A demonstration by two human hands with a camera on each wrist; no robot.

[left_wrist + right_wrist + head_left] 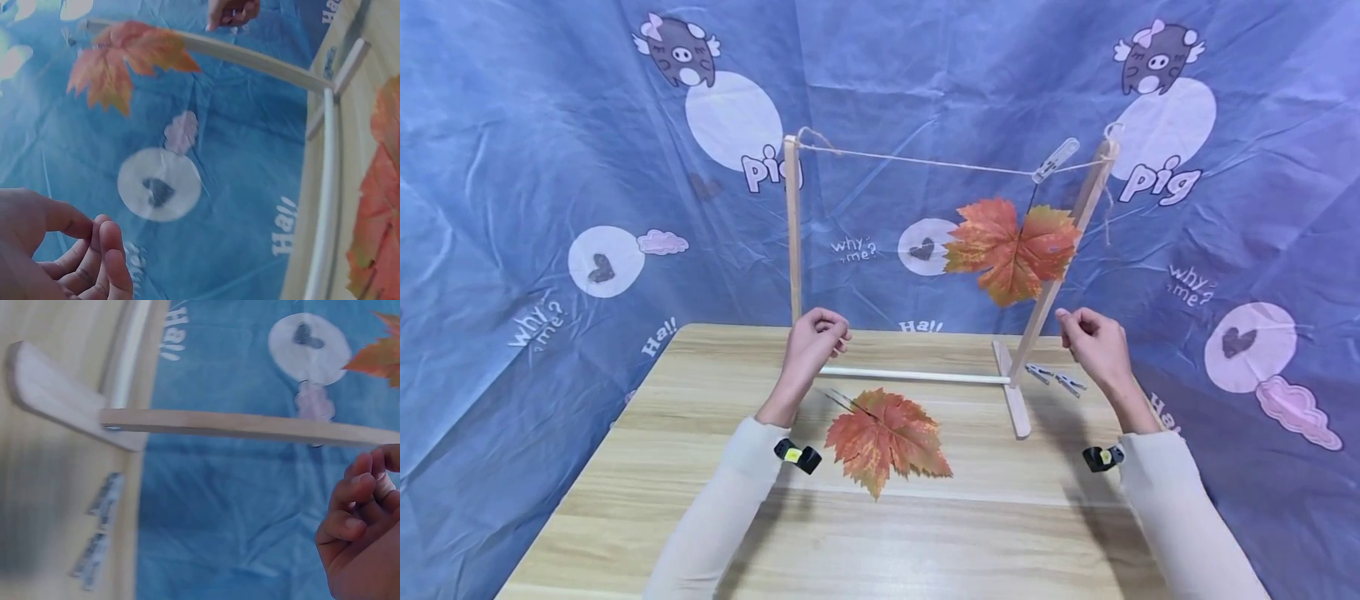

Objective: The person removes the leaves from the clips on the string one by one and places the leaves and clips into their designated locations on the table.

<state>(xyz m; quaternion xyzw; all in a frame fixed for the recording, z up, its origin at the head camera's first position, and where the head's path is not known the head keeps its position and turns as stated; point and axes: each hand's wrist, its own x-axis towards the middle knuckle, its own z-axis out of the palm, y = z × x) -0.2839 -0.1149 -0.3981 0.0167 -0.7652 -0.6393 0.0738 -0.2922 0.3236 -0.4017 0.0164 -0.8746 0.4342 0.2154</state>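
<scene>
My left hand point(817, 337) is raised near the left post, fingers loosely curled and thumb close to the index fingertip, with nothing held. On the right, my right hand point(1093, 346) hovers beside the right post, its fingers point(350, 494) bent and empty too. A red-orange artificial maple leaf point(1011, 250) hangs from the string point(917, 160) by a white clothespin point(1056, 160), close to the right post. Below my left hand, a second maple leaf point(887, 442) lies on the table, its dark stem pointing up and left.
The wooden frame has a left post point(793, 225), a right post point(1048, 292), a white crossbar point(917, 376) and a wooden foot point(1017, 412). Two clothespins point(1054, 380) lie right of that foot on the table point(970, 533). A blue printed curtain point(880, 75) surrounds the back.
</scene>
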